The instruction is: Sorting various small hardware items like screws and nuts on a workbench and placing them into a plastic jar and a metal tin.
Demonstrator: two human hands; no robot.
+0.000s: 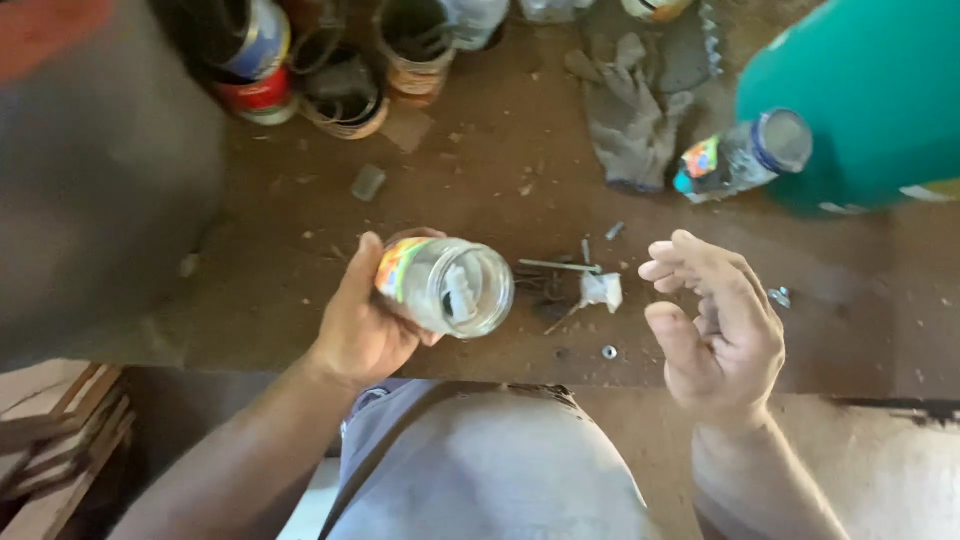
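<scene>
Left grip (pixel 365 320) wraps a glass jar (pixel 447 286); right hand (pixel 715 325) open near nails (pixel 560 267) and washer (pixel 609 352).

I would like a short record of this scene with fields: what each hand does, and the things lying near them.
Left hand: grips a clear glass jar with a colourful label, tipped on its side, mouth open; something pale inside.
Right hand: empty, fingers loosely curled, beside the jar, not touching it.
Surface: dusty brown workbench.
Between the hands: crumpled white scrap, nails, small washer.
Farther back: grey glove, plastic bottle, tins.
</scene>
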